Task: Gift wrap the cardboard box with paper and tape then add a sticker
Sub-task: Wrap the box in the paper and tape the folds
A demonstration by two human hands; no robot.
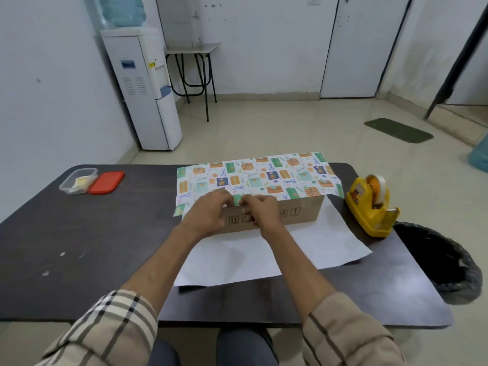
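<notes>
Head view shows the left hand (pixel 208 211) and right hand (pixel 265 211) side by side, pinching the wrapping paper (pixel 264 175) edge against the cardboard box (pixel 303 216) on the surface (pixel 105 233).

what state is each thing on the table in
cardboard box: top under the paper, near side bare
wrapping paper: folded over the box, white side up in front
left hand: grips the paper edge
right hand: grips the paper edge
tape dispenser: upright, roll loaded
plastic container: open
red lid: off, beside the container
</notes>
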